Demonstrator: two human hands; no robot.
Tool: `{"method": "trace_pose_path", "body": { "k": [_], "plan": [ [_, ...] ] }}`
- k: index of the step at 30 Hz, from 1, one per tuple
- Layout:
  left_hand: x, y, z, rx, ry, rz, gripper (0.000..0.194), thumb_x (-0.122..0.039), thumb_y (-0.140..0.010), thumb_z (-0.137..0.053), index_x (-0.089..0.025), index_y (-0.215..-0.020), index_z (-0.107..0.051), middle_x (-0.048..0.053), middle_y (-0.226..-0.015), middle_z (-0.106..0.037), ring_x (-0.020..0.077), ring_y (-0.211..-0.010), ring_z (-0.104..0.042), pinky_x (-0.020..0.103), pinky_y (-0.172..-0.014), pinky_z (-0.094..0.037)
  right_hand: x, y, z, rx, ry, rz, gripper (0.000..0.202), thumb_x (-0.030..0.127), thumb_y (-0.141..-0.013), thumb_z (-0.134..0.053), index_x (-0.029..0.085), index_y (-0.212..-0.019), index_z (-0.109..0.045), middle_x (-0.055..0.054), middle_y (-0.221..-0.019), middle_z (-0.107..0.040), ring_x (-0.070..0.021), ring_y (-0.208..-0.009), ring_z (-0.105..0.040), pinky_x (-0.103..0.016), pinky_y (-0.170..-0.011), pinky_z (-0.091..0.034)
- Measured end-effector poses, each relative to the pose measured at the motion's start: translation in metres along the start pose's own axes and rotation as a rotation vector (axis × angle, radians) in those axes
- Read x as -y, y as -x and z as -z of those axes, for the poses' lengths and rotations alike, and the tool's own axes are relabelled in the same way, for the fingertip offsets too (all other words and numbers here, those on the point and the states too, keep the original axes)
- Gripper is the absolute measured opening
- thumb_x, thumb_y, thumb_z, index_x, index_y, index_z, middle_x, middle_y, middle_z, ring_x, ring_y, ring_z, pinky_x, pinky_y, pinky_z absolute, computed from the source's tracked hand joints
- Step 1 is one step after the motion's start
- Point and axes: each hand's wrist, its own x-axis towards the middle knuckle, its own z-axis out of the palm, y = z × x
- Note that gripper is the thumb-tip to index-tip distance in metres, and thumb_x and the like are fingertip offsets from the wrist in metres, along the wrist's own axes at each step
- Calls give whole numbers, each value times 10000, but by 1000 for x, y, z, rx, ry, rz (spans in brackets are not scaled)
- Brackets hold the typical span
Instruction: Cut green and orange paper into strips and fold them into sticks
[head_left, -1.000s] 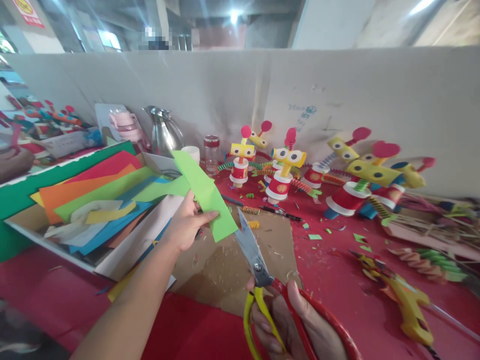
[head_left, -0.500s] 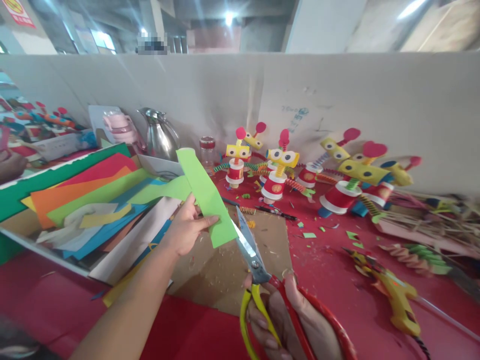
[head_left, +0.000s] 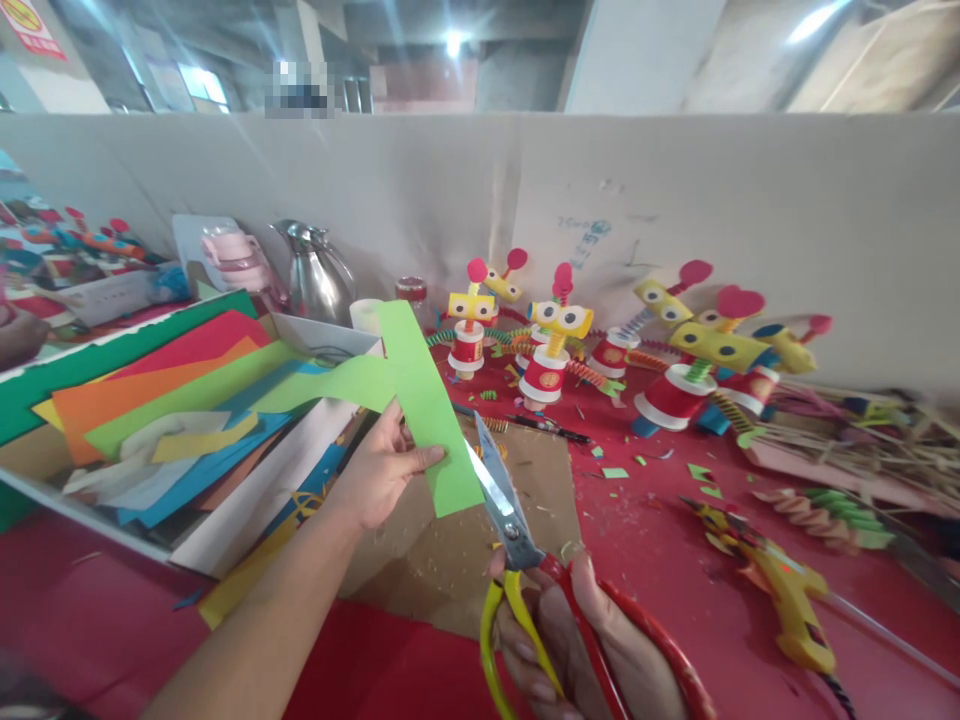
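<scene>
My left hand [head_left: 386, 465] pinches a strip of light green paper [head_left: 424, 400] between thumb and fingers. From its left side another green length runs back into the box. My right hand [head_left: 592, 630] is wrapped round the handles of a pair of scissors [head_left: 511, 530], one loop yellow and the other red. Their blades stand partly apart, tips pointing up and left, right beside the strip's lower right edge. Whether the blades touch the paper I cannot tell. Below lies a brown cardboard sheet [head_left: 420, 570].
A white box [head_left: 135, 545] of coloured paper stands left. Several paper-cup robots [head_left: 545, 375] line the back by the partition [head_left: 330, 160], near a steel jug [head_left: 315, 275]. A yellow glue gun [head_left: 795, 600] and thin sticks [head_left: 847, 430] lie right on the red table [head_left: 637, 520]. Another person's hand [head_left: 19, 330] shows far left.
The green strip in my left hand has moved slightly right and down, closer to the scissors, and turned a little. My right hand with the scissors stays nearly in place.
</scene>
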Motion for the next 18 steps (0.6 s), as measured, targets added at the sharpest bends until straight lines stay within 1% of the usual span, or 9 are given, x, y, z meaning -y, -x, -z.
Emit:
{"method": "trace_pose_path", "body": {
  "k": [2,4,7,9,11,14,18],
  "plan": [
    [0,-1,0,-32,85,14,534,-72,-692,-760,-239,-1165,-576,16,-1012,-730,183,-945,-692,280,-817,-553,-3,-2,1,-17,21,20,653,759,-828,-444,228,-1208,-457,8,-740,-484,-87,-530,-384,-166,-368,-243],
    [-1,-3,1,-78,175,55,428,-91,-736,-721,-211,-1131,-610,37,-1000,-741,203,-954,-701,310,-836,-561,-5,-4,1,-38,44,34,640,746,-847,-426,230,-1225,-442,13,-738,-476,-87,-518,-381,-172,-357,-239],
    [-3,-6,4,-169,247,103,205,-143,-808,-663,-152,-1013,-658,79,-945,-755,230,-904,-721,339,-801,-586,-7,-4,0,-47,69,28,623,730,-859,-426,223,-1221,-442,16,-736,-469,-87,-517,-373,-175,-351,-237],
    [-3,-8,5,-210,237,118,131,-128,-821,-647,-131,-950,-671,91,-903,-759,230,-870,-728,331,-772,-597,-8,-3,-1,-45,71,22,604,716,-868,-430,213,-1201,-457,15,-736,-467,-86,-524,-369,-173,-354,-240],
    [-3,-8,6,-200,209,135,118,-96,-810,-651,-118,-923,-677,95,-864,-761,224,-836,-732,313,-738,-603,-9,-4,-1,-30,66,20,595,709,-869,-439,207,-1186,-468,13,-740,-470,-87,-529,-372,-172,-356,-245],
    [-1,-5,5,-127,182,167,148,-74,-790,-670,-115,-931,-685,91,-842,-761,208,-778,-734,287,-690,-604,-11,-5,-1,-20,51,16,602,716,-859,-450,204,-1175,-479,13,-739,-469,-86,-539,-383,-167,-365,-252],
    [0,-2,3,-53,168,200,225,-40,-758,-689,-131,-963,-698,82,-910,-767,188,-750,-732,264,-679,-598,-11,-6,-2,-31,31,22,659,762,-836,-421,199,-1172,-488,15,-736,-463,-82,-543,-382,-162,-389,-254]
  ]
}}
